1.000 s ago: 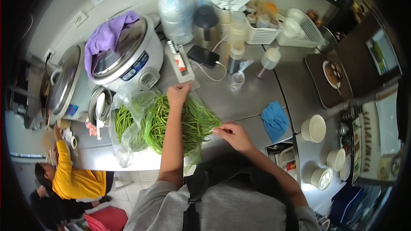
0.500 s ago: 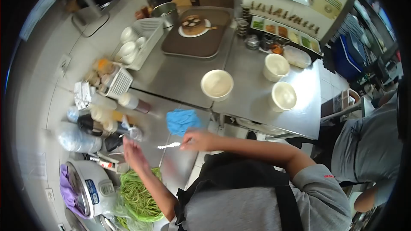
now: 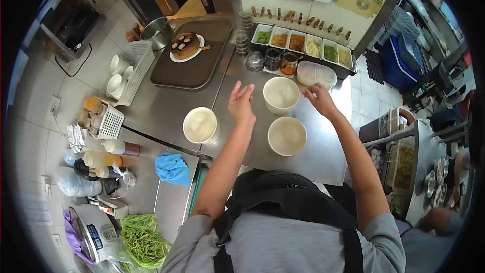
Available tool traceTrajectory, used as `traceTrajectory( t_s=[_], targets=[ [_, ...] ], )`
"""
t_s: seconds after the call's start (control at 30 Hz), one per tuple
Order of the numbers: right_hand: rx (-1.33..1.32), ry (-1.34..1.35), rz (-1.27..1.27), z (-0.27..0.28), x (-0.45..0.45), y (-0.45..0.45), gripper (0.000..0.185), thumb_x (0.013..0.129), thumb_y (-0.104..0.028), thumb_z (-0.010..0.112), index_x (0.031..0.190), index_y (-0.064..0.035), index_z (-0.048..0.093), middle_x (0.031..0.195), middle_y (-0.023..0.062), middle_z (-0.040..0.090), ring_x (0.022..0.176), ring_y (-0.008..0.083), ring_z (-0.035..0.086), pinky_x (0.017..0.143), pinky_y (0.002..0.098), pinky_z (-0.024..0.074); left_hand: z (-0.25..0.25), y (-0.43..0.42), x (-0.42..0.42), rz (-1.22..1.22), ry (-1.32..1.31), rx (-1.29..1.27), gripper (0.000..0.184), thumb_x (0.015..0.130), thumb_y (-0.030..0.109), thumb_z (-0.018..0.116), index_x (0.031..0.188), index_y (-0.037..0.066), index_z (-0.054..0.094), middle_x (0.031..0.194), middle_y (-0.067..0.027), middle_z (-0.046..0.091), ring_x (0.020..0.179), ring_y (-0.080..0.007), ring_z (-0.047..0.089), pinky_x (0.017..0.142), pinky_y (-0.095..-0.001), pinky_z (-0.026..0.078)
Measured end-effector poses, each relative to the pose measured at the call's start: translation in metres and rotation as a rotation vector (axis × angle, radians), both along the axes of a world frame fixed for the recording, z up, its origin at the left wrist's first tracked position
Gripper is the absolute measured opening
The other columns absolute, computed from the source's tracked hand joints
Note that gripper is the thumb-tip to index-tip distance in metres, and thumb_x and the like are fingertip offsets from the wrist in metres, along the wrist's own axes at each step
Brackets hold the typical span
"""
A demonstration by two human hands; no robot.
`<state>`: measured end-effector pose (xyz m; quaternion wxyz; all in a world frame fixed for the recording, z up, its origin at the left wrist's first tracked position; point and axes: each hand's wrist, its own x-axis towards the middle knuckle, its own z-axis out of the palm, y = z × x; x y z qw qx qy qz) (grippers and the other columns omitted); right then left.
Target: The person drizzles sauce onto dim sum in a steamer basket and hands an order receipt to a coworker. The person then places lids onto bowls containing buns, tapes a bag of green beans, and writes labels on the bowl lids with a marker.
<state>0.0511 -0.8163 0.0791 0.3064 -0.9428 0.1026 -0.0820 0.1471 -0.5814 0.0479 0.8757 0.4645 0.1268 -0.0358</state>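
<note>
Over the steel table (image 3: 323,159), my left hand (image 3: 241,102) is held open, fingers apart and empty, to the left of a white round tub (image 3: 281,94). My right hand (image 3: 317,96) hovers just right of that same tub, its fingers bent together near the rim; whether anything is between them is too small to tell. A second white tub (image 3: 287,136) stands in front of the first, and a third (image 3: 200,125) stands to the left. A lidded clear container (image 3: 317,74) sits behind my right hand.
Topping trays (image 3: 303,45) and jars line the back. A brown tray (image 3: 194,63) holds a steamer basket on a plate. To the left are a blue cloth (image 3: 172,168), squeeze bottles, a rice cooker and green beans (image 3: 144,240). Another person's arm shows at lower right.
The view has swung right, from the green beans to the white tubs. Both my hands have moved away from the beans and now hover around the tubs.
</note>
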Motion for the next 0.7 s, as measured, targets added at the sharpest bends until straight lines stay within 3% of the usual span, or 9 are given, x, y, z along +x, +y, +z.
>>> traceTrajectory(
  t_s=[0.17,0.27,0.37,0.47,0.57,0.67,0.7],
  targets=[
    [-0.073,-0.096,-0.005,-0.027,0.030,-0.026,0.032,0.092,-0.030,0.054,0.093,0.0006,0.062,0.093,0.0206,0.060,0.092,0.0371,0.055,0.080,0.0438,0.0440,-0.008,-0.034,0.014,0.066,0.036,0.046,0.056,0.074,0.004,0.077,0.125,0.006,0.054,0.086,-0.0016,0.069,0.075,-0.0052,0.060,0.066,-0.0200,0.043],
    [0.009,-0.025,-0.024,-0.079,0.036,-0.027,0.029,0.094,-0.027,0.049,0.097,0.0005,0.058,0.096,0.0239,0.059,0.093,0.0407,0.054,0.080,0.0464,0.0429,-0.062,-0.039,0.014,0.058,0.025,0.116,0.057,0.078,0.003,0.074,0.129,0.005,0.049,0.097,-0.0063,0.068,0.080,-0.0093,0.061,0.068,-0.0207,0.046],
    [0.228,-0.005,-0.048,-0.119,0.035,-0.009,0.029,0.097,-0.025,0.041,0.099,0.0007,0.053,0.096,0.0271,0.058,0.092,0.0446,0.053,0.081,0.0493,0.0413,-0.079,-0.054,0.001,0.089,0.203,-0.041,0.048,0.079,0.009,0.075,0.121,0.004,0.051,0.074,0.0004,0.062,0.071,-0.0059,0.057,0.063,-0.0204,0.043],
    [0.342,-0.030,-0.145,-0.110,0.026,0.012,0.029,0.099,-0.025,0.039,0.099,0.0015,0.051,0.093,0.0256,0.057,0.092,0.0422,0.053,0.081,0.0476,0.0410,-0.077,-0.053,-0.004,0.038,0.223,0.008,0.045,0.081,0.012,0.074,0.116,0.004,0.047,0.075,-0.0009,0.059,0.070,-0.0066,0.055,0.063,-0.0220,0.045],
    [0.251,0.033,-0.197,-0.102,0.030,0.021,0.030,0.097,-0.024,0.037,0.097,0.0010,0.053,0.094,0.0263,0.058,0.092,0.0444,0.052,0.081,0.0502,0.0403,-0.072,-0.056,-0.001,0.081,0.313,0.116,0.032,0.085,0.008,0.067,0.111,0.006,0.048,0.090,-0.0042,0.061,0.087,-0.0131,0.058,0.075,-0.0253,0.047],
    [0.128,0.119,-0.236,-0.095,0.033,0.027,0.027,0.097,-0.021,0.037,0.098,0.0002,0.054,0.097,0.0239,0.059,0.091,0.0430,0.054,0.082,0.0500,0.0410,-0.106,-0.054,-0.001,0.100,0.131,0.218,0.037,0.084,0.003,0.065,0.115,0.006,0.046,0.088,-0.0036,0.058,0.086,-0.0141,0.057,0.075,-0.0257,0.047],
    [0.089,0.039,-0.203,-0.100,0.032,0.027,0.025,0.096,-0.020,0.039,0.098,-0.0004,0.053,0.098,0.0236,0.059,0.091,0.0427,0.053,0.081,0.0496,0.0411,-0.106,-0.053,-0.002,0.098,0.010,0.393,0.037,0.084,0.002,0.063,0.117,0.006,0.045,0.089,-0.0052,0.060,0.084,-0.0138,0.058,0.072,-0.0249,0.046]
  ],
)
